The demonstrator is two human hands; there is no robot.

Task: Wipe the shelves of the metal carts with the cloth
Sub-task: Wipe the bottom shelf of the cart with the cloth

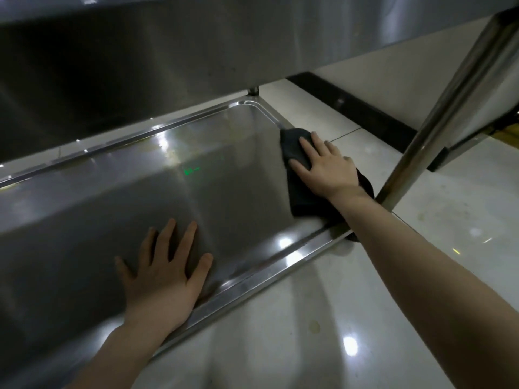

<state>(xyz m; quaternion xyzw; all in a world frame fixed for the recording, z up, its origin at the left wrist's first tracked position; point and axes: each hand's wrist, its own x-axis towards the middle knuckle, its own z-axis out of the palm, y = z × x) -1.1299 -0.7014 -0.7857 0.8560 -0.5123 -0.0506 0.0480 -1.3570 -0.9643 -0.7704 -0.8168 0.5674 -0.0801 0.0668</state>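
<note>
The lowest steel shelf [118,197] of a metal cart fills the left and middle of the head view, with a raised rim around it. A dark cloth [297,175] lies flat at the shelf's right end. My right hand [328,167] presses on the cloth with straight, spread fingers. My left hand [165,265] rests palm down on the bare shelf near the front rim, fingers spread, holding nothing.
The underside of the shelf above [168,60] hangs low over the work area. A slanted steel cart post [449,108] stands just right of my right forearm. Glossy pale floor tiles [351,318] lie in front and to the right, with a dark baseboard [351,108] behind.
</note>
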